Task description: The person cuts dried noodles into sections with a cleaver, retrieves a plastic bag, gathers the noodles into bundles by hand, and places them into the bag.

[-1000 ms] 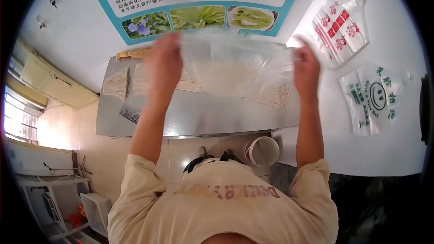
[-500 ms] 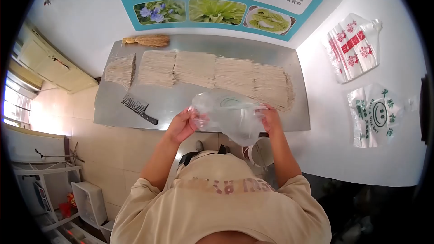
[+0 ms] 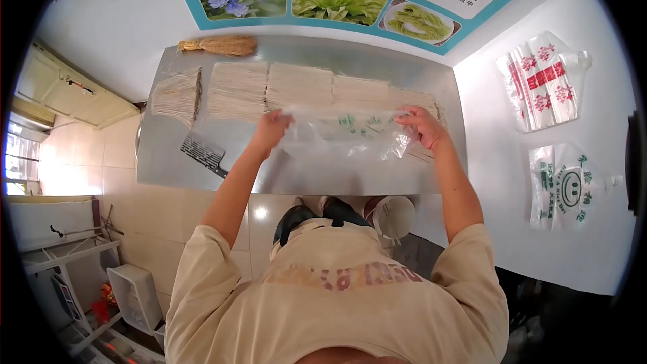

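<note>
Holding clear bag [image 3: 330,133] spread, left hand [image 3: 271,132] and right hand [image 3: 424,126] pinching its edges; shifted forward over tabletop [image 3: 350,178], now nearer noodle-like bundles [image 3: 300,83].

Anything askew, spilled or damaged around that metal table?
No spill visible. Leftmost noodle bundle looks askew: slightly apart from the noodle row, strands fanning unevenly. Plastic bag between left hand and right hand is wrinkled; no obvious tear.

Window [image 3: 21,156] glares at left (blown white); floor [image 3: 261,214] glints; wide-angle edges curve into black
</note>
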Action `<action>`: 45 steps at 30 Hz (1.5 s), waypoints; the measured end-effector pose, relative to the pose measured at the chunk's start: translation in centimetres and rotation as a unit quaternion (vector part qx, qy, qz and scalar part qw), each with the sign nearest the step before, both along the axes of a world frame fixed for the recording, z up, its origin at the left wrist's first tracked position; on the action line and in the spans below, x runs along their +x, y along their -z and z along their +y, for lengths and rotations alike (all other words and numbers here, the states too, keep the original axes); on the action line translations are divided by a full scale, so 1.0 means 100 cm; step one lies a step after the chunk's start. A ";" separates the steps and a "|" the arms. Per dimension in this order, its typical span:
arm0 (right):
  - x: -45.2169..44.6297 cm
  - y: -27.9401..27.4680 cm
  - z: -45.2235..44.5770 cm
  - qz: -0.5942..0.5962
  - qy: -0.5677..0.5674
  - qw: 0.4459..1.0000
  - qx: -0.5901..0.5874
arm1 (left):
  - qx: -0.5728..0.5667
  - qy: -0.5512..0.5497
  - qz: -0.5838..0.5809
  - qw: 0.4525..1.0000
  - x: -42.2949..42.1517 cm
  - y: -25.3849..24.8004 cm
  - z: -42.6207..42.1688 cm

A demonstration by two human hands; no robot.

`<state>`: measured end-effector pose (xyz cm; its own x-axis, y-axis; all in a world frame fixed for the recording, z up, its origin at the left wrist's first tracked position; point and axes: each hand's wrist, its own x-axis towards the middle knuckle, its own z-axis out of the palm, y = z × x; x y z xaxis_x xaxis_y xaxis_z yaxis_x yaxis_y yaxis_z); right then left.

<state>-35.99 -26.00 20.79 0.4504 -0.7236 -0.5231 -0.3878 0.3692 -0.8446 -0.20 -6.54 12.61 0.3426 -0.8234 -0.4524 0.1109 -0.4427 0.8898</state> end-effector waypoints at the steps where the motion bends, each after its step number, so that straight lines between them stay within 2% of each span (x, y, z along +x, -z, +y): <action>1: 0.004 -0.007 -0.011 -0.002 0.000 1.000 0.001 | 0.001 0.000 -0.002 1.000 0.007 -0.001 -0.017; 2: 0.007 -0.013 -0.024 0.038 -0.050 0.996 -0.057 | -0.038 -0.058 0.136 0.988 0.015 -0.003 -0.034; 3: 0.009 -0.016 -0.040 0.077 -0.100 0.985 -0.115 | -0.076 -0.114 0.271 0.953 0.021 -0.004 -0.051; 4: 0.009 -0.004 -0.062 0.074 -0.099 0.986 -0.115 | -0.114 -0.127 0.299 0.939 0.024 -0.003 -0.069; 6: 0.013 0.021 -0.100 0.161 -0.036 0.917 -0.364 | -0.121 -0.108 0.310 0.937 0.030 -0.002 -0.103; 7: 0.015 0.028 -0.114 0.158 -0.034 0.918 -0.363 | -0.129 -0.091 0.324 0.933 0.031 -0.002 -0.120; 9: 0.026 0.041 -0.145 0.104 0.072 0.874 -0.470 | -0.115 -0.118 0.279 0.946 0.021 -0.012 -0.157; 11: 0.032 0.047 -0.177 0.082 0.094 0.889 -0.440 | -0.098 -0.144 0.234 0.956 0.006 -0.027 -0.189; 13: 0.039 0.055 -0.206 0.059 0.116 0.903 -0.409 | -0.104 -0.074 0.042 0.991 -0.003 -0.033 -0.221; 14: 0.043 0.059 -0.221 0.051 0.143 0.901 -0.406 | -0.107 -0.072 0.039 0.991 -0.006 -0.025 -0.242; 16: 0.050 0.065 -0.239 0.044 0.172 0.899 -0.400 | -0.216 -0.072 -0.189 0.955 -0.013 -0.005 -0.274; 17: 0.053 0.066 -0.245 0.031 0.188 0.893 -0.407 | -0.216 -0.071 -0.190 0.955 -0.014 0.000 -0.288; 19: 0.050 0.079 -0.256 0.015 0.204 0.887 -0.414 | -0.118 -0.113 -0.186 0.969 -0.017 0.000 -0.307; 21: 0.049 0.102 -0.276 0.057 0.188 0.907 -0.372 | -0.096 -0.136 -0.193 0.967 -0.024 0.008 -0.328; 23: 0.053 0.121 -0.290 0.068 0.171 0.912 -0.367 | -0.066 -0.169 -0.164 0.970 -0.024 0.037 -0.349; 25: 0.058 0.137 -0.302 0.087 0.153 0.918 -0.356 | -0.062 -0.171 -0.171 0.968 -0.024 0.065 -0.365; 28: 0.068 0.151 -0.323 0.156 0.124 0.918 -0.342 | 0.009 -0.159 -0.175 0.972 -0.014 0.103 -0.389; 30: 0.074 0.155 -0.333 0.205 0.095 0.930 -0.289 | 0.018 -0.194 -0.147 0.970 -0.007 0.124 -0.397; 31: 0.075 0.171 -0.343 0.204 0.091 0.933 -0.284 | 0.024 -0.196 -0.149 0.969 -0.001 0.128 -0.401; 33: 0.076 0.205 -0.361 0.159 0.106 0.912 -0.363 | 0.116 -0.214 -0.082 0.966 0.016 0.133 -0.407; 34: 0.078 0.205 -0.371 0.156 0.101 0.914 -0.361 | 0.119 -0.219 -0.083 0.965 0.026 0.133 -0.410; 36: 0.080 0.205 -0.378 0.100 0.133 0.947 -0.275 | 0.123 -0.187 0.002 0.975 0.041 0.133 -0.409; 37: 0.079 0.200 -0.374 0.100 0.127 0.949 -0.271 | 0.129 -0.192 0.003 0.973 0.043 0.130 -0.406; 39: 0.078 0.189 -0.362 -0.011 0.216 0.906 -0.364 | 0.086 -0.134 -0.091 0.983 0.047 0.117 -0.394; 40: 0.074 0.170 -0.349 -0.005 0.222 0.877 -0.426 | 0.047 -0.150 -0.092 0.983 0.030 0.083 -0.379; 41: 0.065 0.147 -0.324 0.002 0.225 0.846 -0.484 | 0.055 -0.156 -0.092 0.982 0.029 0.084 -0.352; 42: 0.059 0.129 -0.299 -0.025 0.225 0.841 -0.492 | -0.018 -0.142 -0.222 0.965 0.032 0.087 -0.326; 43: 0.053 0.120 -0.271 -0.055 0.225 0.835 -0.499 | -0.088 -0.123 -0.349 0.925 0.033 0.086 -0.296; 44: 0.046 0.124 -0.244 -0.076 0.209 0.858 -0.463 | -0.077 -0.126 -0.326 0.934 0.025 0.068 -0.257; 45: 0.039 0.130 -0.214 -0.098 0.190 0.879 -0.425 | -0.052 -0.129 -0.352 0.926 0.023 0.077 -0.212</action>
